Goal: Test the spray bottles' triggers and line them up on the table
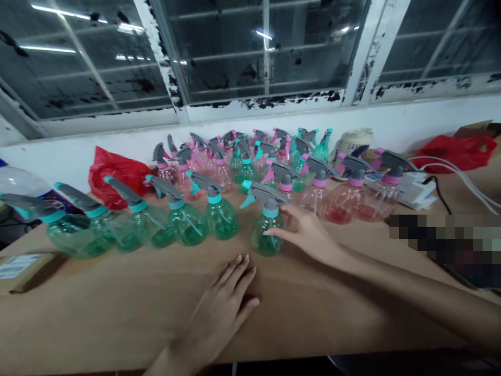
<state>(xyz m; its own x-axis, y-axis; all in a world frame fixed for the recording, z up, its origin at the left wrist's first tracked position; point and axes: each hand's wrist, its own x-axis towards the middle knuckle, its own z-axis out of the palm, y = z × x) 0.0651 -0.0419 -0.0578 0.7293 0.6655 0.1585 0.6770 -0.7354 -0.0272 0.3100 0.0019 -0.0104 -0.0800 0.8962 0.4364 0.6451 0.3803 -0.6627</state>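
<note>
My right hand [307, 232] reaches forward and its fingers rest against the side of a green spray bottle [266, 230] with a grey trigger head and teal collar, standing at the right end of a front row of green bottles. The fingers are curved around it, thumb toward me. My left hand [225, 305] lies flat on the brown table [117, 308] with fingers stretched out, holding nothing, a little in front of that bottle. Several more green bottles [188, 219] stand in the row to the left.
Behind the row stand several pink and green spray bottles [274, 156] up to the white wall. Red plastic bags [113, 175] lie at back left and back right. A white power strip [415, 190] with cables is at the right. A small cardboard box [19, 269] sits at the left edge.
</note>
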